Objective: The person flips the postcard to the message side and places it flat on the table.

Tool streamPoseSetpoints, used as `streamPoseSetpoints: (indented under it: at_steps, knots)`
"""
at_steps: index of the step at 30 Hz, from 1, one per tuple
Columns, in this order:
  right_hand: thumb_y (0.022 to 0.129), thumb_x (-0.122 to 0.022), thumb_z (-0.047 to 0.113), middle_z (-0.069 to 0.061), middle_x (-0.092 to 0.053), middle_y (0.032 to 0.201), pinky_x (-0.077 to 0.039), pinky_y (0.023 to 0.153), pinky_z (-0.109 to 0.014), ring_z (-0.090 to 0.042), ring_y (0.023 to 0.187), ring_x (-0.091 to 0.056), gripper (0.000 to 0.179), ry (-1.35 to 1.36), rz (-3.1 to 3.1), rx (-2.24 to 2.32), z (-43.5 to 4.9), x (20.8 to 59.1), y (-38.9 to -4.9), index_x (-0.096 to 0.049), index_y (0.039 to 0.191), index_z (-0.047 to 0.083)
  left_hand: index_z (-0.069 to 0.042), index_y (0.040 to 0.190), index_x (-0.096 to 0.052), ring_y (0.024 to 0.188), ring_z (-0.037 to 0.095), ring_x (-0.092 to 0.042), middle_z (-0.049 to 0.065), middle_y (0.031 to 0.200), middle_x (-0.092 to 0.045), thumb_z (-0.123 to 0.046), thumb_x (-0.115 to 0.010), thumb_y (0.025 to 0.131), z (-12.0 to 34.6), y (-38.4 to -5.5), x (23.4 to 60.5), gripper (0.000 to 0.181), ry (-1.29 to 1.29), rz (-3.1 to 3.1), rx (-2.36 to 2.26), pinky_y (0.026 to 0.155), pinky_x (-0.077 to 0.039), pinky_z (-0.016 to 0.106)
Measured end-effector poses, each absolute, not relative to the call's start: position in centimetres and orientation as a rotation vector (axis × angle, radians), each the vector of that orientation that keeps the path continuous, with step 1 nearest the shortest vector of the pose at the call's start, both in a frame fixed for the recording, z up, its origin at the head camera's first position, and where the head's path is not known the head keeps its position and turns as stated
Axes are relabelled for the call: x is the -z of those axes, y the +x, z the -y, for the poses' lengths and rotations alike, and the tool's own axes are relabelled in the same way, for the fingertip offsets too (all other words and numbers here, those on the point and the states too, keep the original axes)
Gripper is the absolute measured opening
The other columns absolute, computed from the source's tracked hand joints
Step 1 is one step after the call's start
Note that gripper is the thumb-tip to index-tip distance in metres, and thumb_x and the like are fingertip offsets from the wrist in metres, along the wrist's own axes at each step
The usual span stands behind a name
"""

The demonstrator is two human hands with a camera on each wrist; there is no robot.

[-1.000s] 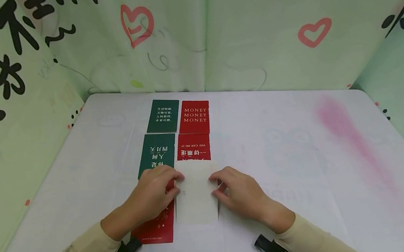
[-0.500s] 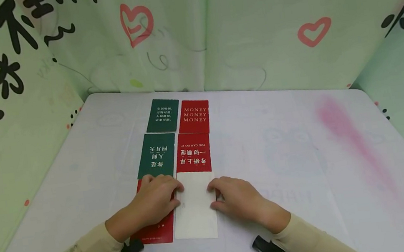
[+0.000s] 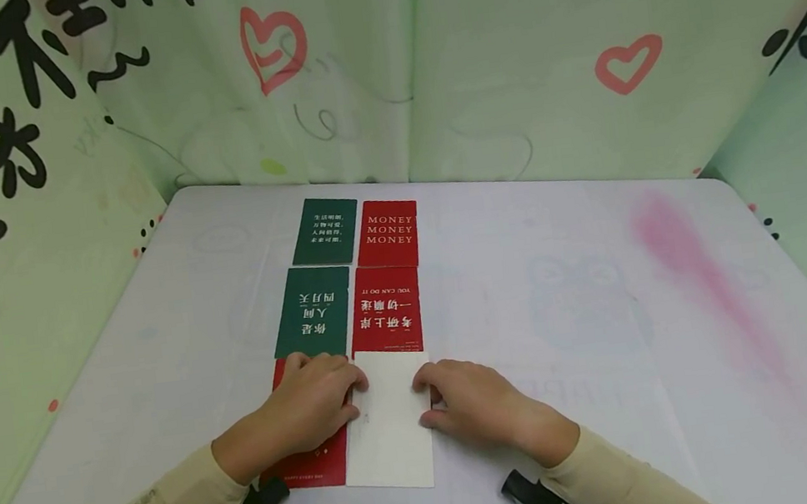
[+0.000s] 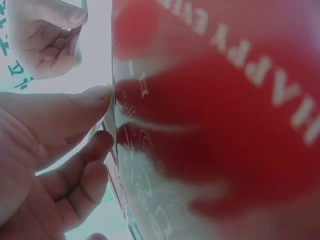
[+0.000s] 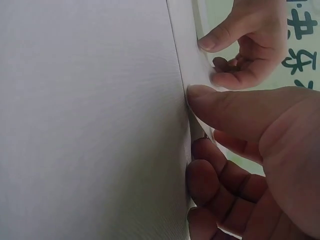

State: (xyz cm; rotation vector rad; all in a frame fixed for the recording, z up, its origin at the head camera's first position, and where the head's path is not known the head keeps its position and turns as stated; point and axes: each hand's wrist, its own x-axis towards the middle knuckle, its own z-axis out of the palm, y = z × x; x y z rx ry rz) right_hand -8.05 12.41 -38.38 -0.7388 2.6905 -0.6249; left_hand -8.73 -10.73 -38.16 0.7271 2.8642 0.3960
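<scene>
A white card (image 3: 390, 438) lies face up at the near end of the right-hand column of cards, its top edge by the red card with white characters (image 3: 384, 309). My left hand (image 3: 307, 404) pinches its left edge between thumb and fingers. At the opposite edge my right hand (image 3: 476, 401) holds it likewise, thumb and curled fingers on the rim in the right wrist view. Under my left hand lies a red card (image 3: 316, 464), partly hidden; its glossy surface with pale lettering fills much of the left wrist view.
Further off lie a green card with characters (image 3: 312, 309), a smaller green card (image 3: 325, 230) and a red card reading MONEY (image 3: 388, 233). The white tabletop (image 3: 530, 295) ends at printed green curtains (image 3: 516, 61). Black wrist devices (image 3: 531, 491) hang below the sleeves.
Both hands have drawn the white card toward me and lowered it onto the table. The red card with characters, partly covered before, now shows fully.
</scene>
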Motion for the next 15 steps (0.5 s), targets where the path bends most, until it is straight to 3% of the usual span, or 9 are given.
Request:
streamPoseSetpoints:
  at_steps: [6,10,15]
  knots:
    - [0.081,-0.084,0.025,-0.005,-0.06,0.1,-0.051,0.073,-0.036,-0.02,0.088,-0.056,0.043,-0.783,-2.831,0.488,-12.55,38.45,-7.88,-0.065,0.115,0.007,-0.018,0.112,-0.075,0.101,0.02,-0.054,0.005,0.111,-0.059,-0.026,-0.096,0.06,11.16,-8.52,38.29,0.057,0.802,-2.932,-0.387,0.086,-0.046,0.041]
    - [0.08,-0.085,0.023,-0.008,-0.065,0.111,-0.051,0.081,-0.039,-0.026,0.096,-0.057,0.042,-0.896,-2.872,0.483,-12.61,38.62,-7.87,-0.067,0.113,0.007,-0.016,0.116,-0.074,0.108,0.024,-0.055,0.006,0.12,-0.06,-0.022,-0.095,0.063,11.32,-8.26,38.24,0.057,0.812,-2.873,-0.437,0.086,-0.055,0.041]
    - [0.082,-0.083,0.02,-0.008,-0.068,0.112,-0.05,0.082,-0.042,-0.027,0.097,-0.059,0.038,-0.924,-2.84,0.48,-12.57,38.57,-7.78,-0.068,0.115,0.008,-0.014,0.118,-0.073,0.117,0.028,-0.053,0.008,0.125,-0.059,-0.018,-0.094,0.065,11.62,-7.96,38.25,0.057,0.749,-2.779,-0.535,0.078,-0.059,0.043]
